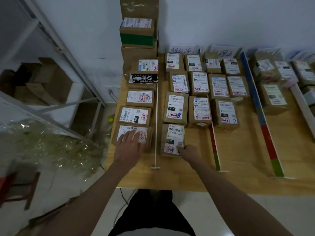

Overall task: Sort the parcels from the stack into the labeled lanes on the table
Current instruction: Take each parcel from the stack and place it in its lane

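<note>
Left hand (131,142) lies spread on the nearest parcel (132,136); right hand (186,150) grips the 070 parcel (173,139) — a white divider (156,120) between them.

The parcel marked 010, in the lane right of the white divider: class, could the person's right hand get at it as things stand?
Probably yes. The right hand holds the near edge of the parcel marked 070, and the parcel marked 010 lies just beyond it, top uncovered, with nothing above it.
</note>
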A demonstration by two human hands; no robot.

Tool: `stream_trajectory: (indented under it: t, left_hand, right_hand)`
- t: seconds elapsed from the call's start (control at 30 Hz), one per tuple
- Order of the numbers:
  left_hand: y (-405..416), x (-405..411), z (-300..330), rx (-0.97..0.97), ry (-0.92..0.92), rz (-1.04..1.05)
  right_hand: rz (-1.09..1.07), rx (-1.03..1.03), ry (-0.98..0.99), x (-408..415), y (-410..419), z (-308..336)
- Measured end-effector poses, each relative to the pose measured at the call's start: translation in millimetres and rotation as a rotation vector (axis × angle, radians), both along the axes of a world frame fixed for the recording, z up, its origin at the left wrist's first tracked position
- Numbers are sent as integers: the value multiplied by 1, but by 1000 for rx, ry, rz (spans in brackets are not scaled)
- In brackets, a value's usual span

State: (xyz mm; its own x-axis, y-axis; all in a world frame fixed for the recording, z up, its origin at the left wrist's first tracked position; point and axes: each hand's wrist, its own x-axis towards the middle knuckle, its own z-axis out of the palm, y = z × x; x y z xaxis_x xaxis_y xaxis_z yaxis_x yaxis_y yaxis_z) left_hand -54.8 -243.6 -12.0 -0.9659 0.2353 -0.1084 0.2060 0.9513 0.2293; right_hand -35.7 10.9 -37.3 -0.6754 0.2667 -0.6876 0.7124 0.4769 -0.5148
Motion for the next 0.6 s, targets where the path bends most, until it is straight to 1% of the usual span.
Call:
stream_trajectory:
  t: [0.1,0.2,0.4,0.6]
  left_hand:
    - [-3,4,7,-20,4,20]
    - [-7,4,12,-15,30,35]
    - [-24,-5,16,-26,17,120]
    - [-54,-14,9,9,19,162]
  right_hand:
    - [36,60,-1,-4,0,1]
    - [84,226,58,-5,2,12]
    - [201,442,421,-18,-4,41]
    - [392,434,497,-38,-53,49]
